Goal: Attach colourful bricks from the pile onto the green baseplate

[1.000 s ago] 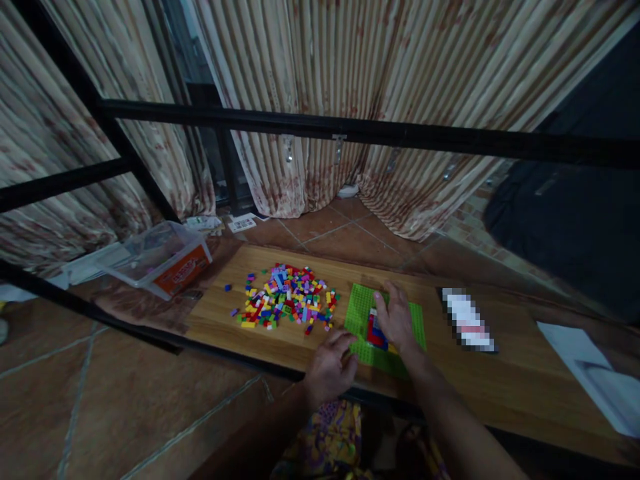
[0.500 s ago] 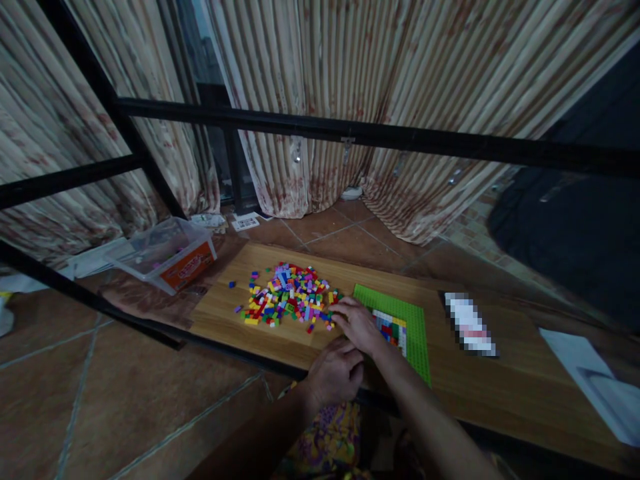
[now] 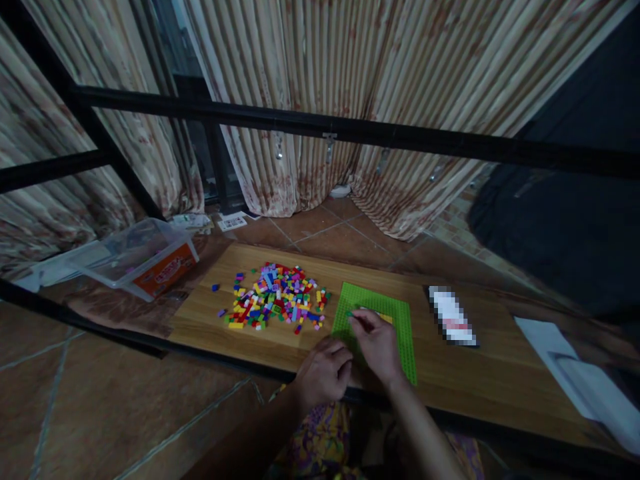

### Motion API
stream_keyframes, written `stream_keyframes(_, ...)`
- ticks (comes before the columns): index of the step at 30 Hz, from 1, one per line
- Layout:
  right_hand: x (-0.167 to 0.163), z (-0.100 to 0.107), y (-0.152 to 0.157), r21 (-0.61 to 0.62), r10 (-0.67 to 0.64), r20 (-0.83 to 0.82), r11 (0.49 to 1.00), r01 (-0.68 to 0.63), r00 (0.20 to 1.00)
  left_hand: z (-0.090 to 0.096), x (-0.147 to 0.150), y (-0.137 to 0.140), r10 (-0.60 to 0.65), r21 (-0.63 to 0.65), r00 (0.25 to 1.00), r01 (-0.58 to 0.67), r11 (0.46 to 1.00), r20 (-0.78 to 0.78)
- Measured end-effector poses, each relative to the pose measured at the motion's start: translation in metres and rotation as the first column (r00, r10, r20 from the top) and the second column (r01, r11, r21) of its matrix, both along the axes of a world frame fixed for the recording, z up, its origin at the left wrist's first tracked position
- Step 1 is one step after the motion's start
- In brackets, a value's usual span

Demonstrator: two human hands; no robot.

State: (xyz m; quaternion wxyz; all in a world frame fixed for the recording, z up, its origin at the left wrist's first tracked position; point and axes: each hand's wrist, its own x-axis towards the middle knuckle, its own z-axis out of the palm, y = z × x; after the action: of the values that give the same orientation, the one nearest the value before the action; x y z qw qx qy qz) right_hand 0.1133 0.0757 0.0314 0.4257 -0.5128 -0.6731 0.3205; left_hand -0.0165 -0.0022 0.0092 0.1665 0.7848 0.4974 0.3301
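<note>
My right hand (image 3: 379,343) is over the green studded baseplate (image 3: 404,320), its thumb and fingers pinched on a small green building brick (image 3: 349,313). Beneath that hand, built bricks on the plate are mostly covered; a yellow strip (image 3: 385,318) shows past the knuckles. Close by on the left, my left hand (image 3: 324,371) rests at the table's front edge with its fingers curled in. Whatever it may hold is hidden. A loose pile of multicoloured bricks (image 3: 277,297) lies to the left of the baseplate.
The wooden table (image 3: 200,320) has a dark frame, with a black bar (image 3: 400,137) crossing above its far side. A clear plastic bin (image 3: 150,263) with an orange label stands left. To the right lie a pixelated phone-shaped object (image 3: 453,317) and white paper (image 3: 545,353).
My right hand has moved from the pile's right edge to over the baseplate, carrying a small green brick. My left hand stays curled at the table edge. The view has shifted slightly right.
</note>
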Motion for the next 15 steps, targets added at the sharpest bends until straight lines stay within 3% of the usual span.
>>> stream_keyframes(2,0.022,-0.002,-0.002,-0.06,-0.129,-0.07,0.99,0.125,0.989,0.001,0.0,0.0,0.001,0.0,1.0,-0.001,1.0,0.0)
stream_keyframes(6,0.058,-0.002,0.002,-0.046,-0.27,0.015,0.962,0.271,0.963,0.002,0.0,0.0,0.006,0.007,1.0,-0.006,1.0,-0.011)
stream_keyframes(10,0.071,-0.003,0.006,-0.004,-0.213,0.171,0.976,0.216,0.962,0.001,0.0,0.001,0.003,0.022,1.0,-0.003,1.0,-0.012)
stream_keyframes(15,0.063,0.0,0.01,0.019,-0.107,0.318,0.994,0.106,0.942,-0.001,0.001,0.0,0.005,0.056,1.0,-0.004,0.998,-0.012)
